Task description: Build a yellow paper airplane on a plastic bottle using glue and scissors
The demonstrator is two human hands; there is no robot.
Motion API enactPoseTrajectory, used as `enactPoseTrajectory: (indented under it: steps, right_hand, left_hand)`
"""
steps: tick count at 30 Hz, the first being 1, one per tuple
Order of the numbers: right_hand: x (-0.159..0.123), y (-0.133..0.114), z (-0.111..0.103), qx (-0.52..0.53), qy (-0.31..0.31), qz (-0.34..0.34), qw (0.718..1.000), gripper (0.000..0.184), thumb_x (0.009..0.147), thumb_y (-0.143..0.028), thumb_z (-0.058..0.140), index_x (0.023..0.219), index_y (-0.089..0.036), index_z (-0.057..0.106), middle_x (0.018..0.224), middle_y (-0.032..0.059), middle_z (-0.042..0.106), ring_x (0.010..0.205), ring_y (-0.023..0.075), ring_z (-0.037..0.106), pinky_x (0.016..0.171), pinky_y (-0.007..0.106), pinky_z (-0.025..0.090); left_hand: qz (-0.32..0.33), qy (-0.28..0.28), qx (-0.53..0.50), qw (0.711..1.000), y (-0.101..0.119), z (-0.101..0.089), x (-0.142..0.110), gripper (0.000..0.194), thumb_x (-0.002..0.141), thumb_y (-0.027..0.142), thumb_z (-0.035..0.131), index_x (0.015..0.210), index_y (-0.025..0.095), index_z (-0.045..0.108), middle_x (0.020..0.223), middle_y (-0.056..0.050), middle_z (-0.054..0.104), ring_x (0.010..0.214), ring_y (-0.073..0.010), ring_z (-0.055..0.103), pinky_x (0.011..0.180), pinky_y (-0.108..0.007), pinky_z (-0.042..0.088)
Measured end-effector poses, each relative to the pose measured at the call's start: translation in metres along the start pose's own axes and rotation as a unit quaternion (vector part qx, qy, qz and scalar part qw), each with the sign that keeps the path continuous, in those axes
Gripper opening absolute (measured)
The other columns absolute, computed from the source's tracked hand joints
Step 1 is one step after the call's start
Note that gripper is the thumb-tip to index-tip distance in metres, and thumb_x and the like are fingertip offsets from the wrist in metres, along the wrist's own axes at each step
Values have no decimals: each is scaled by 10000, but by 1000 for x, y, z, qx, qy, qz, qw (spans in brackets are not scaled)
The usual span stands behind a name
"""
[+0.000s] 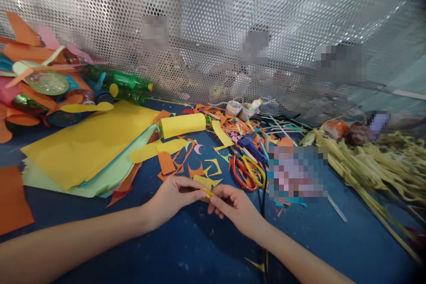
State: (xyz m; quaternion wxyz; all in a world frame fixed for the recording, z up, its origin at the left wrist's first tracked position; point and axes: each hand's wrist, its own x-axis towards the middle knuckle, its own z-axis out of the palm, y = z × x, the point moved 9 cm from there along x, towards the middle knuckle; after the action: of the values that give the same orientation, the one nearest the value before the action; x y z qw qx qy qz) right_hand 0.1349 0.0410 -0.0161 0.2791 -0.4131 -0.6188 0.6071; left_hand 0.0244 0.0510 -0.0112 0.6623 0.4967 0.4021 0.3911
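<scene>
Both my hands meet over the blue table, pinching a small piece of yellow paper (pixel 207 192) between them. My left hand (pixel 176 197) grips it with thumb and forefinger, and my right hand (pixel 233 206) holds its other side the same way; the fingers cover most of it. Just beyond lie yellow and orange paper scraps (pixel 202 180). A bottle wrapped in yellow paper (pixel 183 125) rests on its side farther back. To the right of it are red-handled scissors (pixel 243 175), yellow-handled scissors (pixel 256 171) and a blue glue gun (pixel 253 145).
Yellow and green paper sheets (pixel 96 146) are stacked at left, below a pile of decorated bottles (pixel 49 82). A black cable (pixel 264 213) runs down the table (pixel 186 248). Dried husks (pixel 362 159) lie at right. A perforated metal screen (pixel 213 17) stands behind.
</scene>
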Motion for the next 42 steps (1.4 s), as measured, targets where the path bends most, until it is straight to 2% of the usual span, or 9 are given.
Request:
enactPoseTrajectory:
  steps: [7, 11, 14, 19, 23, 31, 33, 38, 42]
  right_hand:
    - [-2, 1, 0, -13, 14, -14, 1000, 244, 804, -377, 555, 905, -155, 571, 735, 19, 647, 564, 91, 538, 561, 231, 457]
    - [-3, -2, -1, -28, 30, -30, 999, 230, 816, -359, 542, 919, -156, 578, 758, 28, 659, 585, 99, 559, 576, 237, 473]
    - [-5, -7, -1, -49, 38, -51, 997, 218, 829, -352, 523, 895, -158, 597, 752, 28, 657, 585, 102, 565, 576, 237, 480]
    - [-6, -11, 1, -41, 34, -60, 997, 225, 824, -359, 528, 878, -154, 603, 732, 26, 657, 567, 100, 561, 561, 234, 483]
    - [-4, -7, 1, -23, 29, -60, 998, 223, 835, -353, 518, 900, -161, 612, 768, 33, 674, 578, 98, 566, 576, 233, 492]
    - [-5, -6, 0, -54, 35, -65, 996, 240, 847, -350, 504, 956, -184, 638, 803, 29, 689, 611, 113, 601, 602, 238, 518]
    - [-5, -9, 0, -66, 35, -68, 995, 246, 854, -354, 492, 949, -179, 637, 797, 28, 687, 598, 108, 598, 601, 235, 515]
    - [-4, -11, 0, -65, 35, -69, 995, 263, 859, -377, 476, 909, -169, 630, 793, 32, 680, 608, 110, 597, 594, 237, 512]
    - [-3, -12, -1, -61, 35, -68, 995, 260, 859, -382, 473, 908, -176, 623, 776, 28, 673, 613, 115, 596, 598, 245, 512]
  left_hand:
    - [-4, 67, 39, 997, -1, -9, -1, 103, 658, 254, 706, 727, 179, 712, 773, -9, 717, 738, -149, 636, 727, -231, 492]
    - [6, 84, 51, 995, 0, -12, -1, 123, 682, 282, 690, 743, 177, 708, 783, -9, 713, 742, -141, 622, 725, -221, 478]
    - [19, 69, 33, 997, 1, -10, -1, 153, 691, 297, 687, 778, 172, 704, 788, -15, 709, 731, -136, 618, 718, -222, 473]
    - [23, -1, 6, 1000, 2, 3, -1, 178, 704, 290, 680, 826, 163, 709, 826, -35, 712, 736, -142, 624, 740, -238, 474]
    - [25, 21, 7, 999, 1, -2, 1, 130, 700, 283, 686, 773, 181, 720, 795, -19, 717, 723, -134, 623, 713, -214, 476]
    - [14, 80, 19, 997, -2, -9, 2, 90, 677, 277, 701, 698, 191, 713, 735, -5, 712, 696, -130, 620, 669, -204, 482]
    - [12, 73, 18, 997, -2, -8, 2, 101, 673, 283, 706, 697, 186, 707, 727, -7, 707, 686, -127, 615, 666, -204, 481]
    - [23, 2, -3, 1000, -1, 3, 2, 171, 694, 296, 692, 808, 168, 698, 763, -22, 698, 675, -128, 611, 707, -240, 486]
    - [28, 4, -6, 1000, 1, 3, 0, 171, 714, 295, 671, 818, 160, 686, 776, -26, 690, 680, -131, 608, 715, -254, 486]
